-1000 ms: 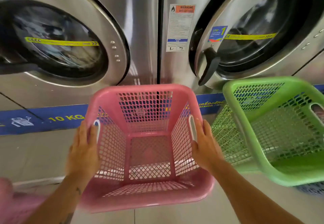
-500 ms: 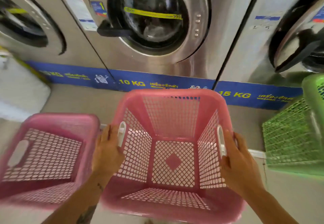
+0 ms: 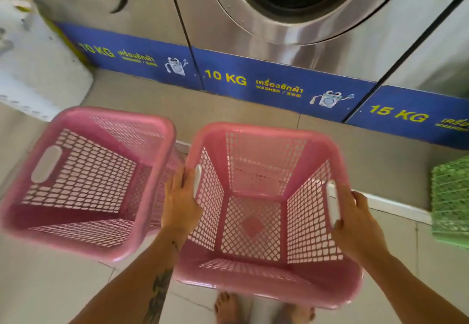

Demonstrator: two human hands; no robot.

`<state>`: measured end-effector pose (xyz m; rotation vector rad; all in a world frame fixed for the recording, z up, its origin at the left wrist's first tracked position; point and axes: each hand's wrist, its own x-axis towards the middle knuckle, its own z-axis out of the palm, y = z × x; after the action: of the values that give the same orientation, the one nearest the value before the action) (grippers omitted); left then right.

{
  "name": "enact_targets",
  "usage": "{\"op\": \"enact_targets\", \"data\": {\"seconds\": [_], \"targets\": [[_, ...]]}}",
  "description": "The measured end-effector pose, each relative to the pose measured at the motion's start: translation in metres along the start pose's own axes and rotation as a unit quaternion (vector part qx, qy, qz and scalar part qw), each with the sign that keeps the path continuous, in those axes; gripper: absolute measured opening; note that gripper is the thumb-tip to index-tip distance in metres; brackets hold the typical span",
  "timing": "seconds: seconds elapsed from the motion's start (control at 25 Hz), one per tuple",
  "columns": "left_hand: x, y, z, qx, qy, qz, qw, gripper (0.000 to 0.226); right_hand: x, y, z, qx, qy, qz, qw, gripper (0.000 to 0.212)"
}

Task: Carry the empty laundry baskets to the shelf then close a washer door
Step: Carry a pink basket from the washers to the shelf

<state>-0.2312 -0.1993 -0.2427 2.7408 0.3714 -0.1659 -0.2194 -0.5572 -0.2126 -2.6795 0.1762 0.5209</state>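
Note:
I hold an empty pink laundry basket (image 3: 264, 283) in front of me, lifted above the floor. My left hand (image 3: 180, 204) grips its left handle slot and my right hand (image 3: 355, 222) grips its right handle slot. A second empty pink basket (image 3: 152, 171) sits just to its left, tilted, with its rim close to my left hand. A green basket (image 3: 450, 202) shows at the right edge. Stainless washers line the wall ahead; the nearest round washer door (image 3: 304, 24) is only partly in view at the top.
A blue strip (image 3: 253, 80) marked 10 KG and 15 KG runs along the washers' base. A white object (image 3: 38, 70) stands at the far left on the tiled floor. My bare feet (image 3: 228, 308) are below the held basket.
The view has swung left and down along the washers. The held basket stays in both hands, the second pink basket has come fully into view at left, and the green basket has slid to the right edge.

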Motion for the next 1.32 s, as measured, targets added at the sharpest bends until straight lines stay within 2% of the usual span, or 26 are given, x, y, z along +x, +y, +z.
{"op": "enact_targets", "data": {"seconds": [0.16, 0.32, 0.4, 0.52, 0.6, 0.68, 0.8, 1.0, 1.16, 1.32], "targets": [[0.005, -0.029, 0.013, -0.027, -0.016, 0.012, 0.999, 0.107, -0.005, -0.002, 0.039, -0.009, -0.011, 0.016, 1.000, 0.097], [0.006, -0.032, -0.004, -0.010, -0.077, -0.003, 0.997, 0.095, -0.015, -0.010, 0.048, 0.005, -0.031, 0.046, 0.998, 0.090], [0.009, -0.023, -0.016, -0.012, -0.079, -0.018, 0.997, 0.079, -0.017, -0.018, 0.038, 0.002, -0.040, 0.049, 0.998, 0.084], [0.010, 0.007, -0.043, -0.054, -0.070, -0.056, 0.995, 0.036, -0.025, -0.036, 0.000, 0.015, -0.052, 0.042, 0.998, 0.064], [0.004, 0.035, -0.065, -0.102, -0.077, -0.045, 0.991, 0.036, -0.039, -0.048, -0.032, 0.039, -0.054, 0.035, 0.997, 0.057], [-0.007, 0.069, -0.093, -0.146, -0.085, -0.015, 0.986, 0.042, -0.059, -0.055, -0.067, 0.049, -0.042, 0.023, 0.998, 0.058], [-0.023, 0.126, -0.130, -0.181, -0.083, 0.049, 0.979, 0.038, -0.088, -0.056, -0.118, 0.065, -0.037, 0.011, 0.997, 0.063], [-0.059, 0.260, -0.181, -0.235, -0.080, 0.162, 0.955, 0.035, -0.141, -0.019, -0.223, 0.097, 0.042, -0.009, 0.994, 0.061], [-0.084, 0.380, -0.179, -0.237, -0.108, 0.254, 0.931, 0.038, -0.167, 0.060, -0.302, 0.116, 0.128, 0.014, 0.985, 0.061], [-0.114, 0.504, -0.137, -0.218, -0.105, 0.320, 0.916, 0.044, -0.169, 0.178, -0.356, 0.133, 0.181, 0.046, 0.973, 0.062]]}}
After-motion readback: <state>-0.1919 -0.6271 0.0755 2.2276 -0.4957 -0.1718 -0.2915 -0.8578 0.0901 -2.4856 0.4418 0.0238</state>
